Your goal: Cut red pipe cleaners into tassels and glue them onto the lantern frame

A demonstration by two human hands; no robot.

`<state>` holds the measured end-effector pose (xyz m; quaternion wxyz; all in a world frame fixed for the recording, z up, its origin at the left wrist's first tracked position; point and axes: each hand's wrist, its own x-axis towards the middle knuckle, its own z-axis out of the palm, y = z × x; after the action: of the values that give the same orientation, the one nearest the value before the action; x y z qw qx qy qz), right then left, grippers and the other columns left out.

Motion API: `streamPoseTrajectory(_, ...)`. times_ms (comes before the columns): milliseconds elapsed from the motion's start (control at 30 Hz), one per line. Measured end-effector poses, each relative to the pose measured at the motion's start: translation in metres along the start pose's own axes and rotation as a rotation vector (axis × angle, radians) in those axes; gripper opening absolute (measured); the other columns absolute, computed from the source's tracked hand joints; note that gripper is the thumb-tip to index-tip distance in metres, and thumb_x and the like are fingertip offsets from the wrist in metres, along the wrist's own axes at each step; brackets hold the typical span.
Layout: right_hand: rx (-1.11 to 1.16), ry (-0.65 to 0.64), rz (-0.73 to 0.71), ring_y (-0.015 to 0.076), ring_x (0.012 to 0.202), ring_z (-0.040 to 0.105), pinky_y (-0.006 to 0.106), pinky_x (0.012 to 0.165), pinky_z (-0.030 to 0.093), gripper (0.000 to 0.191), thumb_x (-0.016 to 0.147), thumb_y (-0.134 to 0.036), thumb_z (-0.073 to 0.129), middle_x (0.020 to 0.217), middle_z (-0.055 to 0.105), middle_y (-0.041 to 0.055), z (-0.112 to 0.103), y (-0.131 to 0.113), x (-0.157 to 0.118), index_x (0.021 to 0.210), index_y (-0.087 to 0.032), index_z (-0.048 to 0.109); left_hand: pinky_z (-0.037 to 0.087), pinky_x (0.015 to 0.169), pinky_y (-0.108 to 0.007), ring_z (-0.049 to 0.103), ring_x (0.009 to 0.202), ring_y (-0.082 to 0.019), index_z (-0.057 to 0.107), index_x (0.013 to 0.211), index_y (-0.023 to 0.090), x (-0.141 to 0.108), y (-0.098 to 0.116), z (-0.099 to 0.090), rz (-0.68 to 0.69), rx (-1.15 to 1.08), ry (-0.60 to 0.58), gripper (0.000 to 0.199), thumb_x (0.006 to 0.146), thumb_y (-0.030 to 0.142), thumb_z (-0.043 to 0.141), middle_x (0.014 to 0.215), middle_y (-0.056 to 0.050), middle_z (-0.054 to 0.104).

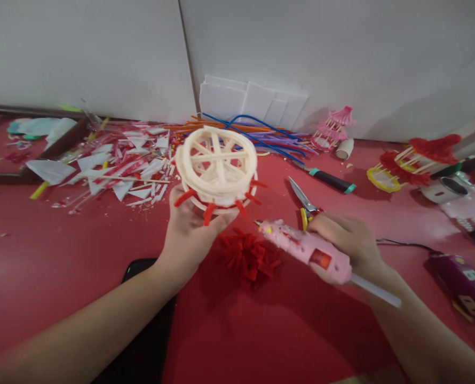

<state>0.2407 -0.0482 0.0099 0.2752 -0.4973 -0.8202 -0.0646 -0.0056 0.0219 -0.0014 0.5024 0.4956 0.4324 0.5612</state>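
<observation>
My left hand (189,229) is closed around the lower side of a cream, wheel-like round frame (217,160) with crossing spokes. Short red pipe cleaner pieces (208,213) stick out from its near rim. In my right hand (345,237) is a pink hot glue gun (301,248), its nozzle pointing left, close to the frame's lower right but apart from it. A clear glue stick (375,290) juts from the gun's back. On the red table below lies a pile of cut red pipe cleaner pieces (249,258). Scissors (303,197) lie just beyond the gun, partly hidden by my right hand.
White and pink scraps (117,160) cover the back left. Long coloured pipe cleaners (253,133) lie along the wall, near a box cutter (331,180). Small pink (333,128) and red tiered models (416,160) stand right. A purple power strip (461,282) and a black phone-like slab (141,330) flank the work.
</observation>
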Motion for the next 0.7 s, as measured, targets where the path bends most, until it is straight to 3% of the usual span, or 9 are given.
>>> streamPoseTrajectory(67,-0.064,-0.048,0.066,0.0148,0.053,0.051,0.027,0.050,0.032,0.010,0.080,-0.029,0.058,0.065,0.060,0.0000,0.000,0.011,0.001,0.086,-0.022,0.059,0.055,0.102,-0.049,0.071,0.104,-0.028,0.058,0.106,0.025,0.003,-0.004,-0.001,0.019,-0.050,-0.004,0.046,0.068,0.017,0.083,0.103,-0.003,0.073)
streamPoseTrajectory(167,-0.195,-0.146,0.197,0.0216,0.069,0.061,0.031,0.062,0.041,0.032,0.075,-0.023,0.057,0.079,0.068,0.0052,0.002,0.037,-0.003,0.106,-0.019,0.062,0.054,0.105,-0.048,0.070,0.108,-0.027,0.064,0.098,0.025,0.005,-0.009,-0.003,0.024,-0.090,-0.006,0.036,0.069,0.021,0.084,0.100,-0.001,0.073)
streamPoseTrajectory(267,-0.236,-0.252,0.168,0.0259,0.085,0.064,0.038,0.076,0.042,0.043,0.066,-0.008,0.049,0.093,0.071,0.0071,0.005,0.066,-0.012,0.105,-0.020,0.063,0.055,0.105,-0.048,0.070,0.108,-0.027,0.066,0.087,0.025,0.005,-0.010,-0.004,0.033,-0.058,-0.010,0.026,0.069,0.023,0.085,0.093,0.000,0.073)
streamPoseTrajectory(367,-0.235,-0.273,0.153,0.0261,0.091,0.062,0.039,0.077,0.041,0.051,0.060,-0.002,0.045,0.098,0.070,0.0065,0.003,0.081,-0.017,0.103,-0.022,0.064,0.056,0.104,-0.047,0.071,0.106,-0.027,0.066,0.082,0.024,0.003,-0.011,-0.004,0.040,-0.023,0.008,0.024,0.069,0.023,0.085,0.086,0.000,0.071)
streamPoseTrajectory(467,-0.219,-0.182,0.167,0.0265,0.094,0.059,0.040,0.078,0.038,0.049,0.063,0.000,0.045,0.100,0.069,0.0068,-0.006,0.070,-0.010,0.101,-0.023,0.066,0.057,0.103,-0.045,0.070,0.106,-0.026,0.065,0.084,0.022,0.003,-0.011,-0.003,0.054,-0.048,0.027,0.027,0.067,0.021,0.086,0.087,0.000,0.071)
streamPoseTrajectory(533,-0.168,-0.144,0.167,0.0262,0.089,0.057,0.040,0.078,0.035,0.029,0.070,-0.005,0.052,0.088,0.069,0.0063,-0.011,0.048,-0.001,0.089,-0.021,0.066,0.057,0.101,-0.044,0.071,0.105,-0.026,0.065,0.085,0.021,0.004,-0.012,-0.002,0.059,-0.062,0.044,0.030,0.065,0.021,0.087,0.087,-0.001,0.071)
streamPoseTrajectory(600,-0.044,-0.284,0.050,0.0246,0.090,0.056,0.041,0.083,0.033,0.013,0.079,-0.015,0.058,0.080,0.068,0.0031,-0.012,0.022,0.007,0.084,-0.023,0.067,0.058,0.099,-0.044,0.071,0.104,-0.026,0.065,0.085,0.020,0.004,-0.012,-0.001,0.053,-0.051,0.050,0.030,0.065,0.022,0.087,0.086,-0.001,0.072)
streamPoseTrajectory(700,0.074,-0.444,-0.046,0.0229,0.091,0.054,0.041,0.089,0.032,0.008,0.086,-0.024,0.061,0.080,0.067,0.0023,-0.005,-0.008,0.014,0.080,-0.022,0.067,0.058,0.099,-0.043,0.071,0.105,-0.026,0.064,0.086,0.020,0.005,-0.012,-0.001,0.045,-0.032,0.049,0.031,0.065,0.022,0.086,0.089,-0.002,0.072)
